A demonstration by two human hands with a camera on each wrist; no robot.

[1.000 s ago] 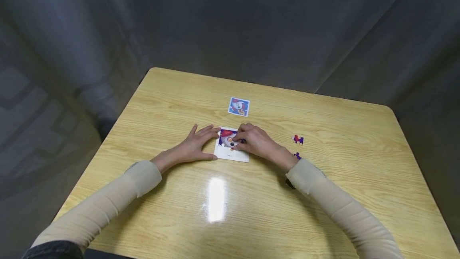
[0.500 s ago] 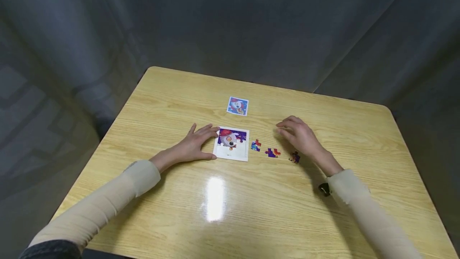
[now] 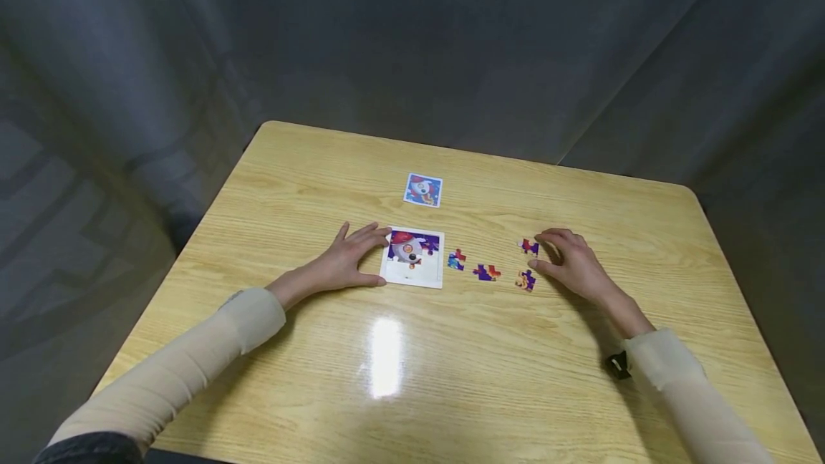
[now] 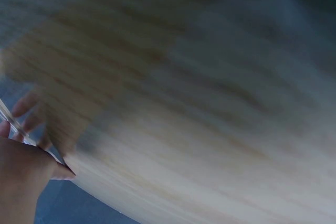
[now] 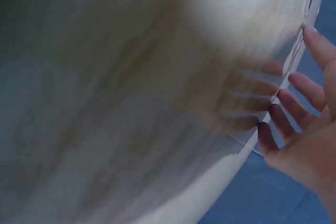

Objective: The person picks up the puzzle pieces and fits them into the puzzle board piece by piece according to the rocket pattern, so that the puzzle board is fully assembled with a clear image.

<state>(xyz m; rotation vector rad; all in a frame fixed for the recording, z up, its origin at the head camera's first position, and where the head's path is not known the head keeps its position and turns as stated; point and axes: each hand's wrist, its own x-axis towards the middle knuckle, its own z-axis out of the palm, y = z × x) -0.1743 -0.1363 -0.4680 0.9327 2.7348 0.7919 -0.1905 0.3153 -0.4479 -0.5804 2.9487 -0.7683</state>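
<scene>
In the head view, a white puzzle tray [image 3: 424, 275] lies mid-table, its upper part filled with joined pieces showing a grey-white figure with a red top. My left hand [image 3: 341, 261] rests at its left edge, fingertips at the upper corner and thumb near the lower one. To the right, my right hand [image 3: 573, 263] is on the table with thumb and fingers apart. Its fingertips are by a red and purple puzzle piece [image 3: 529, 247], perhaps touching it; I cannot tell. Just below is an orange and purple puzzle piece [image 3: 525, 280]. Both wrist views are dim and show little beyond fingers.
Between tray and right hand lie a red and blue puzzle piece [image 3: 456, 259] and a purple and orange piece [image 3: 486, 272]. A small picture card [image 3: 423, 190] sits behind the tray. The wooden table [image 3: 309, 392] backs onto a dark curtain [image 3: 412, 49].
My right hand has left the tray and moved right, over the loose pieces, then lowered beside the rightmost ones. My left hand has stayed at the tray's edge.
</scene>
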